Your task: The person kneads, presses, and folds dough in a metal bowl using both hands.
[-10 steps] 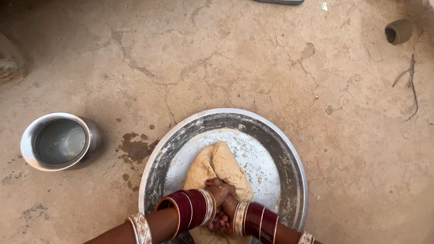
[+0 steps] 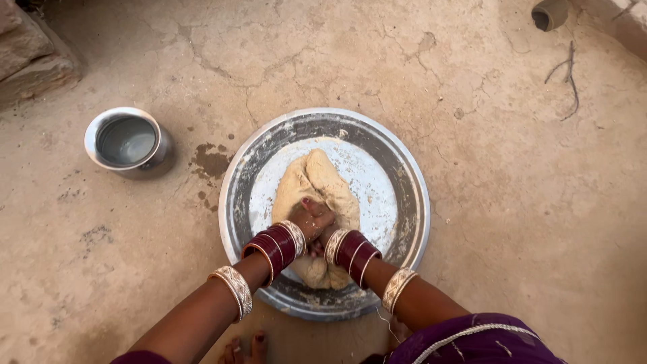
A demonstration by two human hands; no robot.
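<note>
A lump of tan dough point(image 2: 311, 185) lies in a wide, flour-dusted metal plate point(image 2: 411, 202) on a cracked mud floor. My left hand point(image 2: 314, 217) is curled into a fist and presses down on the near part of the dough. My right hand point(image 2: 325, 240) is tucked just under and against it, mostly hidden, with its fingers folded into the dough. Both wrists carry stacks of dark red and patterned white bangles.
A small steel pot point(image 2: 127, 141) of water stands to the plate's left, with a wet stain point(image 2: 210, 162) between them. A stone block point(image 2: 30, 57) sits at the far left, a clay cup point(image 2: 549, 13) and a twig point(image 2: 569, 71) at the far right. My toes point(image 2: 244, 349) show below the plate.
The view has pulled back and shifted, so plate and pot sit higher and smaller in the frame. My hands stay pressed together on the near part of the dough.
</note>
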